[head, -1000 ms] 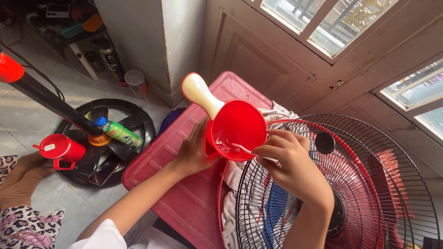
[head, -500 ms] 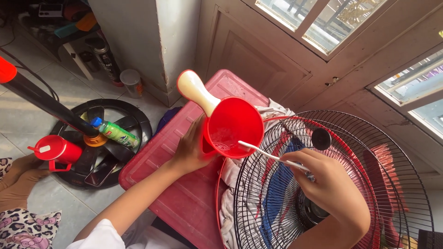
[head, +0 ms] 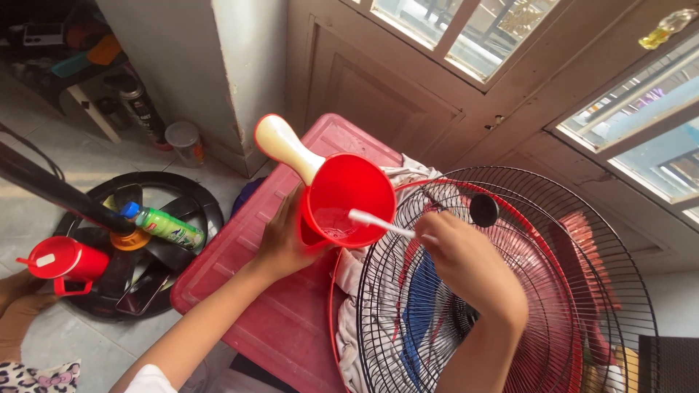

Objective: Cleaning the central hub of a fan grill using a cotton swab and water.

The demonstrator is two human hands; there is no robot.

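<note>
My left hand (head: 282,240) grips the side of a red water scoop (head: 349,198) with a cream handle (head: 284,145), holding it tilted over a red plastic lid (head: 284,306). A little foamy water lies in the scoop's bottom. My right hand (head: 466,258) holds a white toothbrush (head: 380,224) whose head reaches into the scoop. That hand hovers over a black wire fan grille (head: 510,291), which lies on a white cloth (head: 349,269).
A fan base (head: 95,291) with a black pole (head: 58,193) sits on the tiled floor at left, beside a green bottle (head: 164,225) and a red cup (head: 62,260). A spray can (head: 138,105) and a jar (head: 186,142) stand by the pillar. Wooden window panels rise behind.
My right hand drew the toothbrush back out over the grille, then brought it toward the scoop again. The view has shifted a little; the left hand keeps its grip on the scoop.
</note>
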